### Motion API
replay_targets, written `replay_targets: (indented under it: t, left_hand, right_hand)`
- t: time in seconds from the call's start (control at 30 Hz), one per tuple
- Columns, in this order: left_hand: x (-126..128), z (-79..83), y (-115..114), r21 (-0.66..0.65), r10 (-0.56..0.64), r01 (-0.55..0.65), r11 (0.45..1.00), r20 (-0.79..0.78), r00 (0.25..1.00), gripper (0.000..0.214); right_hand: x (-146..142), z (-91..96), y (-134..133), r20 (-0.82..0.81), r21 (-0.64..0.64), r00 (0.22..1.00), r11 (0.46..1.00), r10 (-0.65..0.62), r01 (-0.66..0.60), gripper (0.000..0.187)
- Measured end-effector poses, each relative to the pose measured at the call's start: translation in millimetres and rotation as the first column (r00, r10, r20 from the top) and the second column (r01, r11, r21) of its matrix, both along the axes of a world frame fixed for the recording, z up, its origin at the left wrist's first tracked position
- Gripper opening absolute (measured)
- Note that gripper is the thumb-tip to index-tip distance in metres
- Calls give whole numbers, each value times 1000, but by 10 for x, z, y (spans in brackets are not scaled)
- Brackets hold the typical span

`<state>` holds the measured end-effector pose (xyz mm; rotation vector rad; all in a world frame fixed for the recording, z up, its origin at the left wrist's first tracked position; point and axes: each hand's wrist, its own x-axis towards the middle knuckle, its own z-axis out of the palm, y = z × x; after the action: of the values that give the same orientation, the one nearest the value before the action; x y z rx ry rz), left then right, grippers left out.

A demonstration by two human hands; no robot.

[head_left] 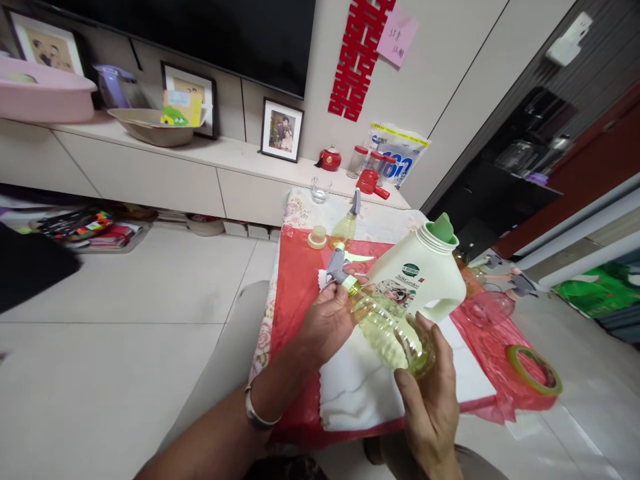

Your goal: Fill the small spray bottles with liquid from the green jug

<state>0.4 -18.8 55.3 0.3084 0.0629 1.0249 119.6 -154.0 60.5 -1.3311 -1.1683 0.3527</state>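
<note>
A clear yellow-green spray bottle [383, 327] with a grey and white trigger head lies tilted across both my hands, its head toward the upper left. My left hand [327, 320] is closed around the neck just below the trigger. Around the base, the fingers and thumb of my right hand [433, 393] grip the bottle. Right behind it stands a large pale green detergent jug [417, 270] with a green spout and no cap on. A white cloth [355, 393] is spread beneath my hands over a red plastic sheet [295, 293] on the table.
Another spray bottle [345, 227] and a pale cap [317, 237] stand behind my hands, near a glass mug [320, 190]. A pink spray bottle [493, 307] and a tape roll [534, 370] lie at the right. Beyond runs a low cabinet [150, 177] bearing picture frames and jars.
</note>
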Motion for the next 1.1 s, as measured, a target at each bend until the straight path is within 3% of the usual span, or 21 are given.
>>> replay_targets:
  t: [0.1,0.17,0.23,0.3,0.37,0.43,0.47,0.53,0.63,0.7,0.77,0.83,0.9,0.93,1.0,1.1]
  left_hand:
    - [-52,16,2,76,-50,50,996,6,999,10]
    - [-68,29,3,125,-55,55,991,-4,998,18]
    - [-73,35,14,125,-25,27,992,-18,1000,22]
    - [-80,35,33,81,17,-15,997,-26,1000,16]
    - [-106,43,52,42,37,-36,998,-39,999,13]
    - [-150,68,59,49,35,-33,998,-48,998,13]
    - [-176,88,57,68,26,-23,997,-50,998,13]
    - [-224,136,42,116,-8,14,993,-55,998,19]
    - [-256,202,13,171,-32,43,984,-65,997,28]
    - [-251,221,6,157,12,-1,988,-67,998,27]
    - [-237,217,11,106,65,-57,993,-70,995,22]
    - [-229,202,20,56,78,-74,996,-75,994,17]
    - [-232,190,25,48,55,-51,998,-71,996,17]
    - [-238,189,23,62,38,-34,998,-65,997,19]
    - [-257,199,16,115,-1,8,993,-55,998,24]
    - [-288,227,10,190,-36,48,981,-66,997,29]
  right_hand:
    - [34,64,59,-338,-108,941,994,-8,-30,72]
    - [44,136,95,-601,-181,798,968,32,-175,81]
    - [27,191,92,-697,-162,706,932,125,-325,87]
    - [-22,205,50,-599,-151,779,929,185,-337,90]
    - [-84,176,-4,-314,-181,942,966,123,-186,91]
    - [-127,131,-34,-65,-173,998,985,-10,-1,86]
    - [-136,114,-35,-67,-172,997,985,-37,25,84]
    - [-124,106,-12,-314,-233,950,970,-6,-71,87]
    - [-82,157,40,-707,-287,704,881,69,-375,101]
    - [-79,195,50,-743,-241,657,864,129,-443,105]
    - [-97,195,33,-611,-208,778,918,147,-337,102]
    - [-107,143,9,-327,-192,943,973,60,-128,100]
    - [-85,58,0,-159,-186,987,983,-22,-8,96]
    - [-63,15,5,-189,-203,982,979,-8,-31,96]
    - [-13,-50,31,-428,-265,902,945,63,-192,98]
    - [34,-65,69,-732,-293,673,846,100,-445,101]
